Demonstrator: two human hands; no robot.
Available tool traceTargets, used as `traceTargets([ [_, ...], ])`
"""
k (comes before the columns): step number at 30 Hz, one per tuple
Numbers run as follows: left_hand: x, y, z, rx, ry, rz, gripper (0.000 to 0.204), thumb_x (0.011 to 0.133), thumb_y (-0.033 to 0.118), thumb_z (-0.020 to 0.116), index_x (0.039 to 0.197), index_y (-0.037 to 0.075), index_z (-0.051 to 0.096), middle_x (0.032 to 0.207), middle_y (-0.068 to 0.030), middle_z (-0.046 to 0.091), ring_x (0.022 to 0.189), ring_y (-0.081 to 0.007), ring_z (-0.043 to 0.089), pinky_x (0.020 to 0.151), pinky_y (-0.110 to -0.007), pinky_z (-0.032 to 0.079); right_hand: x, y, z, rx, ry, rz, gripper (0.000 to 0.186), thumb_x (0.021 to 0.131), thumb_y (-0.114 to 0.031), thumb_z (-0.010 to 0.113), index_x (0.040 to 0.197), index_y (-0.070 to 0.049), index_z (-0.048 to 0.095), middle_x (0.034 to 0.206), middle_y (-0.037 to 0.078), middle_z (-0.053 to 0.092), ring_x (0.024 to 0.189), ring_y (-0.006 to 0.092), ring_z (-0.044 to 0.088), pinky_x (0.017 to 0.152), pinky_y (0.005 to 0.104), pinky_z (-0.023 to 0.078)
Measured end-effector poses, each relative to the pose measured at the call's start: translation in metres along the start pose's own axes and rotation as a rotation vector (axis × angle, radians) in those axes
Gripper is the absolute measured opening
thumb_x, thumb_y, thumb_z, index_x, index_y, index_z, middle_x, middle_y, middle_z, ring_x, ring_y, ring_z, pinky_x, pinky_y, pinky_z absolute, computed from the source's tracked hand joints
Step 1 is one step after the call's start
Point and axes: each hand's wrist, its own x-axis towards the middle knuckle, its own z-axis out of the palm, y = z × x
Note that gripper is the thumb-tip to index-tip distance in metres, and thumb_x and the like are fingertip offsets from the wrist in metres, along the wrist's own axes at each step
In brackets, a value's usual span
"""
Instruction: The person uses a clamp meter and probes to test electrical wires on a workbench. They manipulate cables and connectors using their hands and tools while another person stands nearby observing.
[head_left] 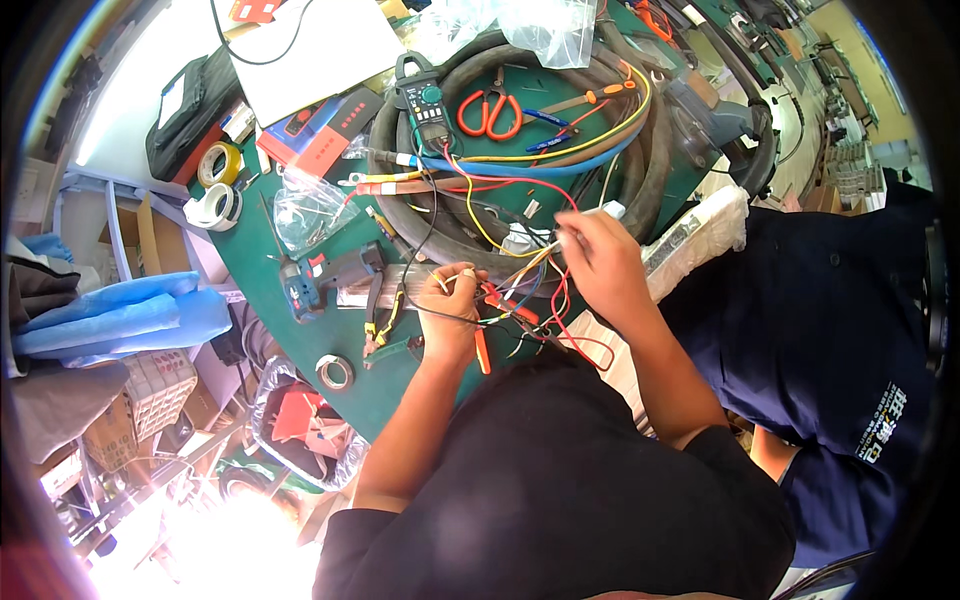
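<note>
My left hand (452, 307) is closed, with a thin pale wire (441, 283) showing between its fingers. To its right, my right hand (603, 260) pinches the end of a bundle of thin coloured wires (540, 262). Red, yellow and black strands of this bundle hang between the two hands. Orange-red handles of a tool (510, 302) lie beneath the wires, partly hidden. Beyond my hands, a clamp meter (424, 105) rests on a thick coiled black cable (655, 150). Blue, yellow and brown leads (560, 168) cross the coil.
On the green table (385, 400) are red-handled scissors (490, 113), a cordless drill (305, 285), yellow-black pliers (378, 325), tape rolls (334, 373) and a clear plastic bag (308, 210). A lined waste bin (300, 425) stands lower left. Another person in dark clothing (800, 330) is close on the right.
</note>
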Motion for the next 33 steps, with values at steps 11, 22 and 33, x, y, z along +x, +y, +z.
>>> traceTargets([
  [11,0.002,0.002,-0.002,-0.001,-0.009,-0.044,0.013,0.092,0.009,0.058,0.101,0.0,0.056,0.092,-0.0113,0.066,0.082,-0.0128,0.059,0.072,-0.025,0.047,0.079,-0.005,0.099,-0.249,-0.406,0.138,0.034,0.083,-0.026,0.07,0.094,0.001,0.052,0.076,0.023,0.065,0.077,0.0405,0.066,0.067,0.0476,0.051],
  [22,0.014,-0.01,-0.007,-0.042,-0.001,-0.027,0.013,0.094,0.012,0.059,0.102,0.001,0.058,0.089,-0.0087,0.068,0.064,-0.0058,0.056,0.053,-0.019,0.041,0.05,0.005,0.079,0.004,-0.507,-0.092,0.024,0.085,-0.018,0.065,0.102,-0.006,0.056,0.078,0.016,0.066,0.076,0.0375,0.065,0.067,0.0478,0.049],
  [33,0.009,-0.002,-0.006,0.043,-0.008,-0.05,0.013,0.093,0.012,0.059,0.1,0.001,0.058,0.087,-0.0079,0.068,0.057,-0.0036,0.051,0.048,-0.018,0.039,0.035,0.005,0.074,-0.023,-0.26,-0.152,0.013,0.085,-0.014,0.067,0.089,-0.002,0.063,0.078,0.012,0.064,0.076,0.0314,0.062,0.066,0.0402,0.049],
])
